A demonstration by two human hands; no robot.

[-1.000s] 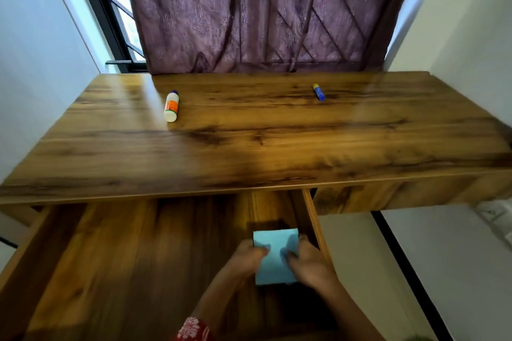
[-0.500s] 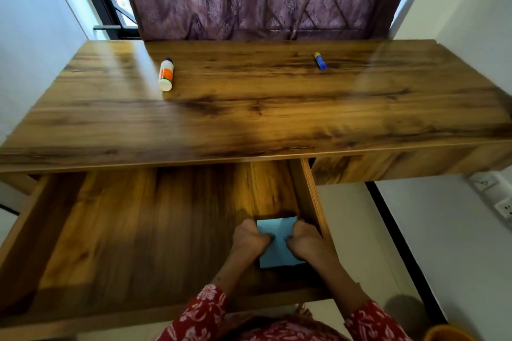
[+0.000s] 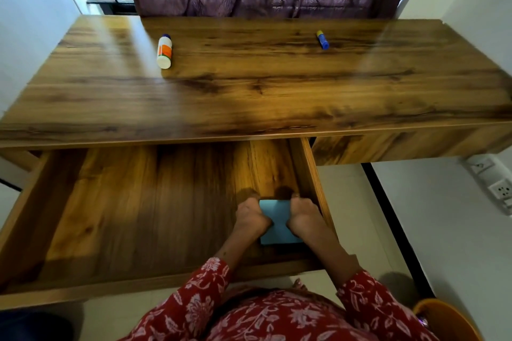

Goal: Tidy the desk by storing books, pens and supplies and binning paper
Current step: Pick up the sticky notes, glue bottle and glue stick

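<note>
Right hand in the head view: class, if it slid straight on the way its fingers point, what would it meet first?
Probably nothing soon. The right hand, gripping the light blue pad, points along the bare floor of the open wooden drawer toward its hidden back under the wooden desk top; depth there is unclear.

Counts — 1 glue bottle (image 3: 164, 52), 1 blue marker (image 3: 322, 39), 1 blue pad (image 3: 278, 225), 1 open drawer (image 3: 41, 183), 1 orange bin (image 3: 448, 318), 2 hands — left (image 3: 250, 217), right (image 3: 304, 216).
</note>
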